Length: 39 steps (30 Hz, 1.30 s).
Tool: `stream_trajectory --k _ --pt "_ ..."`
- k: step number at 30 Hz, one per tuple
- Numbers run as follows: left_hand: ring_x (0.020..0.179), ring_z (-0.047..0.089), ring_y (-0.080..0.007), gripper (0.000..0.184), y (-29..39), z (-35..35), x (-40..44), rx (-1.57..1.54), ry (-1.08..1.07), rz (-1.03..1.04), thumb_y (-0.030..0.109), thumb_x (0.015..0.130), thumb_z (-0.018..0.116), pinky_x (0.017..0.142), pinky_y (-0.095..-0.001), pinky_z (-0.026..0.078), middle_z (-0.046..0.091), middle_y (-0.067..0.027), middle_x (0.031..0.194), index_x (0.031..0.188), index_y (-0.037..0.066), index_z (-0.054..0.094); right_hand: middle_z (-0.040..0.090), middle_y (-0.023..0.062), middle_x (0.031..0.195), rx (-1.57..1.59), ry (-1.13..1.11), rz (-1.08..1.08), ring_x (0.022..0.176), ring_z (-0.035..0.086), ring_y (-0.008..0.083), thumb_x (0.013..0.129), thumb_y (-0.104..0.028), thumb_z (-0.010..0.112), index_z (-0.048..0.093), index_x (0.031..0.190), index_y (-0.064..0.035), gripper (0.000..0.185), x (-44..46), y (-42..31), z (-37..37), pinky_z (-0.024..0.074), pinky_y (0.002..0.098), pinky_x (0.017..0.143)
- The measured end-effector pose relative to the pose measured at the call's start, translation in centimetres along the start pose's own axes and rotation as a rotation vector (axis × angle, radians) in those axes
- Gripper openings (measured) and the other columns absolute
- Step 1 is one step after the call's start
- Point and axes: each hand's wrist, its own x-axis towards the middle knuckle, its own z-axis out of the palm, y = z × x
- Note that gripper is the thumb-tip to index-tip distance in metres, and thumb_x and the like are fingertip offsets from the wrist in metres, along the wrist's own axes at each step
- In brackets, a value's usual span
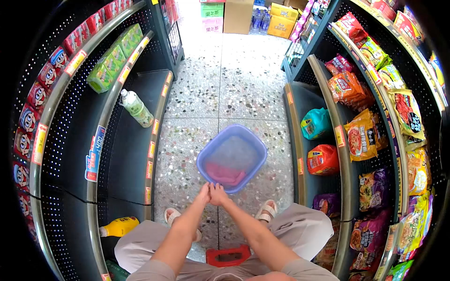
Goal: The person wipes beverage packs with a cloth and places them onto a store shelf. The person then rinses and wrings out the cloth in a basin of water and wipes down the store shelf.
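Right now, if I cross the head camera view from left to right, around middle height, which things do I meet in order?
Red cartoon-face packages → blue price sign → pale green bottle → lavender-blue basin → turquoise packet → orange-yellow packet.

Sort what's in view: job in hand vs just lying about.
Job, apparently:
blue-purple basin
pink cloth inside it
left hand and right hand, at its near rim

Just lying about:
green-labelled bottle, left shelf
yellow bottle, left side
bagged goods, right shelves
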Motion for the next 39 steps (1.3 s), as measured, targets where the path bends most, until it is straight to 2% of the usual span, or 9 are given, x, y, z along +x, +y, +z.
stream_trajectory --k 6,9,13,22,28,33,34,37,39 --pt "0.094 0.065 -0.025 0.041 1.1 0.8 -3.5 -0.001 0.072 -0.033 0.044 0.103 0.037 0.075 -0.0402 0.056 0.066 -0.0104 0.097 0.108 0.008 0.056 0.052 0.0251 0.133 0.134 0.025 -0.26 0.116 0.055 0.0423 0.079 -0.019 0.061 0.042 0.139 -0.0025 0.065 2.0 3.4 0.5 0.0451 0.0455 0.095" --pt "0.086 0.065 -0.0248 0.039 2.8 -0.3 -4.9 0.072 -0.005 0.037 0.044 0.103 0.039 0.072 -0.0389 0.056 0.065 -0.0103 0.094 0.106 0.008 0.056 0.061 0.0206 0.119 0.293 0.071 -0.193 0.101 0.061 0.0414 0.079 -0.015 0.057 0.055 0.126 -0.0089 0.047 3.6 4.1 1.3 0.0478 0.0471 0.089" --pt "0.082 0.065 -0.0217 0.035 6.1 -1.8 -5.5 0.143 0.026 0.039 0.043 0.103 0.041 0.074 -0.0387 0.055 0.065 -0.0089 0.094 0.108 0.011 0.055 0.06 0.0187 0.123 -0.016 0.212 -0.007 0.113 0.057 0.0419 0.08 -0.017 0.059 0.066 0.11 -0.0064 0.033 3.8 4.8 0.8 0.0469 0.0501 0.094" --pt "0.071 0.065 -0.0177 0.034 9.3 -3.3 -4.4 0.216 0.09 0.075 0.044 0.101 0.046 0.064 -0.0343 0.055 0.066 -0.0053 0.086 0.107 0.012 0.057 0.05 0.0256 0.135 -0.135 -0.125 0.181 0.12 0.052 0.0437 0.079 -0.019 0.055 0.065 0.117 0.0 0.044 6.6 3.9 -0.6 0.0428 0.0481 0.103" --pt "0.067 0.064 -0.0153 0.033 12.5 -3.6 -3.6 0.371 0.187 0.112 0.043 0.099 0.052 0.059 -0.0329 0.054 0.066 -0.0032 0.08 0.099 0.011 0.061 0.066 0.0228 0.108 -0.057 -0.127 0.102 0.104 0.062 0.0401 0.079 -0.02 0.058 0.065 0.113 0.0013 0.04 8.7 3.5 -0.1 0.0483 0.0468 0.094" --pt "0.065 0.064 -0.0144 0.033 14.4 -2.2 -3.6 0.417 0.301 0.191 0.043 0.097 0.056 0.057 -0.032 0.052 0.066 -0.0034 0.081 0.096 0.01 0.063 0.068 0.0173 0.089 0.254 0.369 0.082 0.091 0.064 0.0386 0.075 -0.011 0.064 0.063 0.082 -0.0036 0.01 7.6 4.1 -1.2 0.0493 0.0479 0.08" --pt "0.071 0.065 -0.0198 0.032 14.5 -2.3 -3.4 0.41 0.292 0.214 0.039 0.096 0.059 0.064 -0.0369 0.054 0.067 -0.005 0.082 0.101 0.008 0.064 0.068 0.0161 0.089 0.348 0.463 0.066 0.09 0.063 0.0389 0.074 -0.008 0.064 0.061 0.076 -0.005 0.004 7.3 4.3 -1.5 0.048 0.0496 0.079" --pt "0.082 0.066 -0.0263 0.035 14.0 -2.4 -2.0 1.309 0.831 0.859 0.038 0.095 0.059 0.075 -0.0437 0.053 0.068 -0.0077 0.09 0.109 0.006 0.063 0.064 0.0141 0.08 0.476 0.58 -0.12 0.081 0.06 0.038 0.069 -0.006 0.065 0.052 0.071 -0.0059 0.013 7.5 4.7 -3.3 0.0445 0.0495 0.072" --pt "0.088 0.065 -0.029 0.04 13.9 -0.2 -2.4 1.187 0.573 0.879 0.04 0.094 0.058 0.08 -0.0459 0.052 0.067 -0.009 0.096 0.113 0.005 0.063 0.061 0.0142 0.075 0.47 0.599 -0.234 0.074 0.059 0.034 0.07 -0.007 0.066 0.056 0.078 -0.0057 0.013 7.1 4.6 -5.4 0.0457 0.0435 0.067"
